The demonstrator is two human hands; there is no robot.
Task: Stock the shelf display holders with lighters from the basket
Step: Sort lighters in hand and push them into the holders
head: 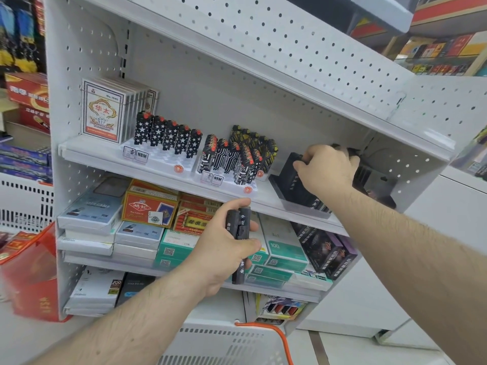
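The left hand (pixel 224 242), in the middle of the frame, grips a small bunch of black lighters (pixel 239 241). They are dark and long, with white writing down their sides, and they stick out above and below the fist. The right hand (pixel 325 171), at the middle right, has its fingers curled over the top of black lighters standing in a dark display holder (pixel 297 192) on the white shelf (pixel 163 169). To the left on that shelf stand star lighters (pixel 168 137) with red tops in a white holder, and line-pattern lighters (pixel 228 160) beside them. The white basket (pixel 224 343) with an orange handle sits at the bottom middle.
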